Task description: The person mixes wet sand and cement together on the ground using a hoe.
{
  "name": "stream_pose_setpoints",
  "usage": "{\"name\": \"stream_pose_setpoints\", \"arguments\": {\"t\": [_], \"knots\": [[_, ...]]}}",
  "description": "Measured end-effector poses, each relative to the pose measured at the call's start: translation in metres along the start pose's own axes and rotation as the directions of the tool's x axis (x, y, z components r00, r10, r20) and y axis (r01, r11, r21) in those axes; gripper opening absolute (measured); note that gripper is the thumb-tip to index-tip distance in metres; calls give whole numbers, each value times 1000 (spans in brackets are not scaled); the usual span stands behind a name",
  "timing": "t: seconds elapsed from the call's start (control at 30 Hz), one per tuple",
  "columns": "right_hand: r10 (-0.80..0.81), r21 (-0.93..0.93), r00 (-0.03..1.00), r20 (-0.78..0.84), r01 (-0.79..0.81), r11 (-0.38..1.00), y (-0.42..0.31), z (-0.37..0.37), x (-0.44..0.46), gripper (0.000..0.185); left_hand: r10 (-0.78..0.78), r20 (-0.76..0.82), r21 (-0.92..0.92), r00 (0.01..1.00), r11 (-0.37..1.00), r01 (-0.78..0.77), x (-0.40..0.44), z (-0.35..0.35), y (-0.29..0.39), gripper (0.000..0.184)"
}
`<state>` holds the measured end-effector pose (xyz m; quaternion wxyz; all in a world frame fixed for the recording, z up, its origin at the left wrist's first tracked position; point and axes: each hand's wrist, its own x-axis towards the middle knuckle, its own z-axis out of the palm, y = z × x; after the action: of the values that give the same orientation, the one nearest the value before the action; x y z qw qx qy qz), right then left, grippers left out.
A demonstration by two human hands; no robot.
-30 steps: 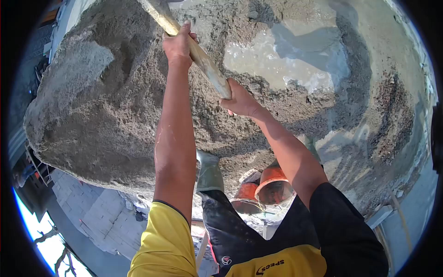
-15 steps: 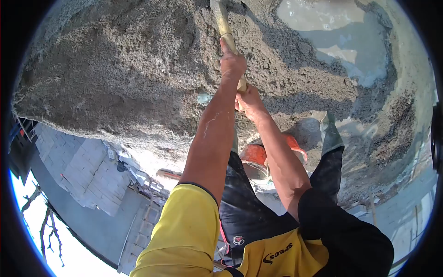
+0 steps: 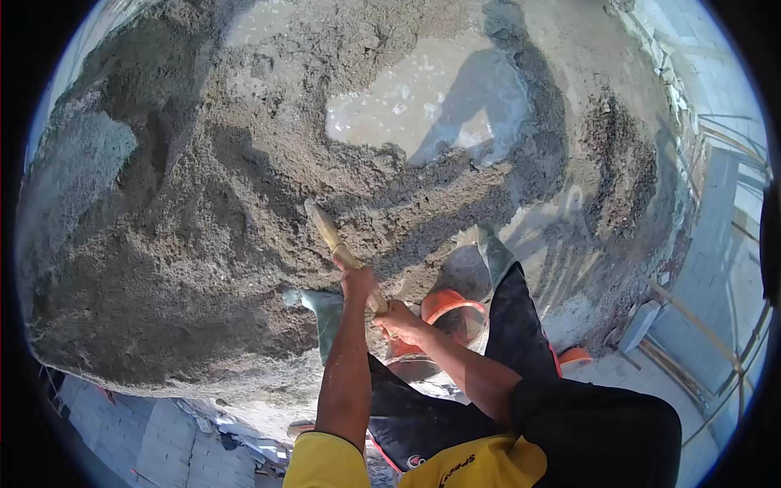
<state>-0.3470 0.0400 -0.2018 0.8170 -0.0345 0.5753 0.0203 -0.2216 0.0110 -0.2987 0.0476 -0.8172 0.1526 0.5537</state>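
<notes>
A wooden tool handle (image 3: 327, 229) slants up and left from my hands, its far end at the heap of wet grey mortar mix (image 3: 244, 236). The tool's head cannot be made out. My left hand (image 3: 358, 284) is wrapped round the shaft, farther from my body. Closer to me, my right hand (image 3: 400, 320) grips the lower end of the same handle. Beyond the handle, a pool of cloudy water (image 3: 399, 102) lies in a hollow of the mix.
Green rubber boots (image 3: 327, 313) are on my feet at the edge of the mix. An orange bucket (image 3: 446, 302) stands between my legs, with another beside it. Dark gravel (image 3: 612, 163) lies to the right, and wooden poles (image 3: 700, 321) lie beyond. Pale blocks (image 3: 167, 443) fill the lower left.
The view has swung, so the water pool now sits near the top middle. My hands and the handle appear lower and farther left, with the shaft's slant steeper to the left. Both hands keep their grip.
</notes>
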Motion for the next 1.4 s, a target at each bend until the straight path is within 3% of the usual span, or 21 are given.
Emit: {"name": "stream_pose_setpoints", "arguments": {"t": [0.1,0.13,0.17,0.2,0.23,0.3,0.33,0.4,0.43,0.53,0.57,0.67,0.73,0.8,0.9,1.03,1.1,1.17,1.27,1.33,1.4], "knots": [[44,-27,999,23,-43,999,-53,-34,-20,13,21,23,-62,1000,998,-20,1,3,24,86],[40,-5,998,41,-40,999,-73,-49,-36,14,-3,201,-502,980,859,105,0,1,30,72],[33,11,998,46,-33,999,-90,-63,-52,14,51,361,-801,931,528,282,0,1,37,60],[102,-91,994,46,-98,991,-108,-77,-67,14,102,446,-857,889,336,392,-22,-7,66,46],[166,-197,985,36,-156,968,-127,-95,-83,14,108,438,-858,893,346,379,-22,0,83,46],[146,-253,968,205,-91,963,-167,-141,-125,16,30,405,-914,914,24,405,-14,19,113,41],[168,-339,969,179,-100,935,-183,-167,-137,17,138,560,-828,817,83,554,-3,28,129,36],[210,-455,970,123,-133,880,-227,-219,-166,17,-148,494,-848,857,136,513,25,82,166,29],[232,-490,968,97,-156,857,-255,-250,-180,16,-138,534,-835,834,63,546,12,103,196,26],[197,-622,978,70,-112,775,-335,-358,-217,22,-1,575,-816,818,63,574,-11,171,304,22],[162,-699,984,74,-65,712,-359,-395,-224,23,83,550,-830,831,-51,555,-31,189,341,20],[-90,-814,996,-1,51,578,-419,-480,-251,40,344,503,-806,793,-144,574,-36,246,427,13],[-189,-853,982,-6,94,514,-434,-508,-257,47,357,451,-819,818,-199,538,-74,245,478,11],[-403,-966,913,-61,47,253,-439,-517,-260,54,487,342,-867,804,-165,470,-73,247,497,7],[-534,-984,845,23,114,139,-399,-514,-210,58,414,201,-947,888,-150,284,-96,198,483,4],[-497,-992,866,46,99,82,-300,-346,-130,52,361,-48,-999,931,0,-51,-73,81,380,9],[-544,-842,774,325,499,207,-221,-270,-50,46,279,-178,-969,944,115,-217,-64,-3,322,10],[-360,-617,887,288,460,639,-182,-147,-20,41,296,-293,-866,909,321,-384,-40,-87,260,14],[-426,-418,838,341,541,730,-148,-9,36,31,333,-493,-569,804,575,-587,13,-181,185,24],[-415,-394,846,333,525,754,-126,45,74,31,328,-754,-127,569,777,-616,76,-179,120,43],[-336,-356,908,249,408,841,-79,54,90,31,174,-696,-227,697,867,-443,80,-136,62,53]]}}
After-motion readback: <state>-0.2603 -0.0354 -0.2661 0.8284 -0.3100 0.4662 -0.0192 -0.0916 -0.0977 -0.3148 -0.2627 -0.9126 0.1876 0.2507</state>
